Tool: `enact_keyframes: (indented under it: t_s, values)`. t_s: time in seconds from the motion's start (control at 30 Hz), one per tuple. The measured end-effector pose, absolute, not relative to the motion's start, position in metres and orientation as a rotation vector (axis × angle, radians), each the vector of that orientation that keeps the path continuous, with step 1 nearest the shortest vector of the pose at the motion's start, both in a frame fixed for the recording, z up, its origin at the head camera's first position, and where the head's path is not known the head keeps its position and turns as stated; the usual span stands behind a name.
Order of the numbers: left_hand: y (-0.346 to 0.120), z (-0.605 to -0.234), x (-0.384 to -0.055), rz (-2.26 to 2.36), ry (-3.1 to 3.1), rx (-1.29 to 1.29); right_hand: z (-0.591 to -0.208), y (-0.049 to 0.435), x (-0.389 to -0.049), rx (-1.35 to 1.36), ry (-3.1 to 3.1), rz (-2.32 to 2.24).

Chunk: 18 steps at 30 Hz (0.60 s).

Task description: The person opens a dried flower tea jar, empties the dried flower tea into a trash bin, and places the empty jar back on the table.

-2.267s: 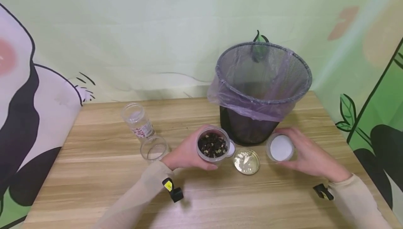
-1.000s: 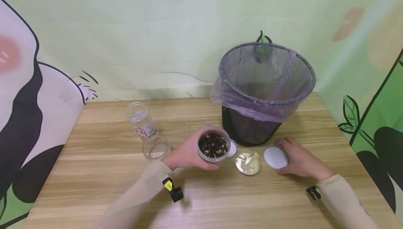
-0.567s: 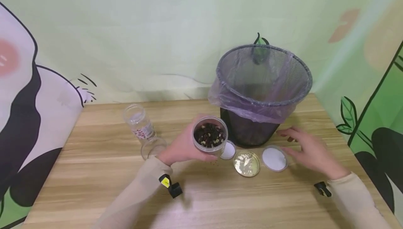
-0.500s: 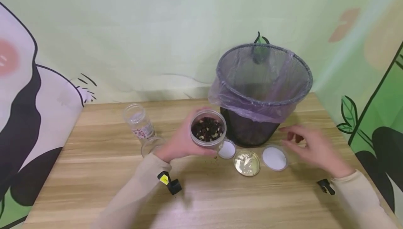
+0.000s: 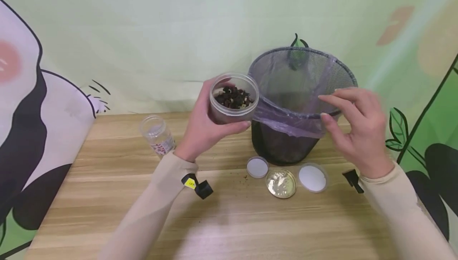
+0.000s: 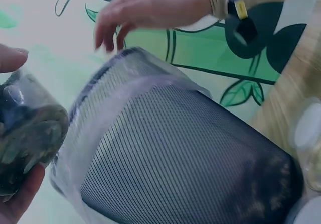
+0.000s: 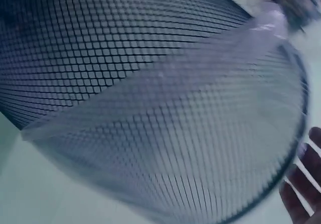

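Note:
My left hand [image 5: 200, 129] grips a clear plastic jar [image 5: 229, 117], its fingers and thumb wrapped around the side. Dark, crumbly dried bits [image 5: 234, 97] with pale flecks lie in the jar, which is uncapped and held at the left of the bin's rim. My right hand [image 5: 363, 132] hovers at the bin's right front rim with relaxed fingers and nothing in them. Between the hands stands a black mesh wastebasket [image 5: 282, 148] lined with a thin purple bag [image 5: 286, 127]. In the left wrist view the jar [image 6: 37, 133] is beside the wastebasket [image 6: 165, 148].
In front of the wastebasket lie a small white lid [image 5: 257, 167], a gold lid [image 5: 281, 183] and a larger white lid [image 5: 312, 177]. A clear labelled jar [image 5: 159, 134] stands at left on the wooden table [image 5: 229, 228]. Dark crumbs [image 5: 245, 177] are scattered near the small lid.
My right hand put down the larger white lid, let go and rose to the wastebasket's rim. My left hand lifted the jar off the table toward the rim; its arm now hides another clear container.

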State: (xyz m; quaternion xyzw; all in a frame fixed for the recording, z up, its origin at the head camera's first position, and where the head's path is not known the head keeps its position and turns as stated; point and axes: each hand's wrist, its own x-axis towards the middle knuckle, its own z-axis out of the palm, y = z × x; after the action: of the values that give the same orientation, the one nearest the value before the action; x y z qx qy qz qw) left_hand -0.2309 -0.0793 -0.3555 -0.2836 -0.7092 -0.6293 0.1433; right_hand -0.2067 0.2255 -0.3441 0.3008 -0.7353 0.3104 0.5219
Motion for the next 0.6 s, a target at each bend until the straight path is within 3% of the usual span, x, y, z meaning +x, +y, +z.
enact_keyframes:
  t_s: [0.3,0.6]
  values:
    - [-0.047,-0.334,-0.248,-2.03,-1.705,-0.932,-0.354,0.22,-0.234,0.863,-1.95,0.386]
    - [-0.021,-0.331,-0.265,-1.753,-1.75,-0.825,-0.359,0.216,-0.245,0.915,-1.884,0.366]
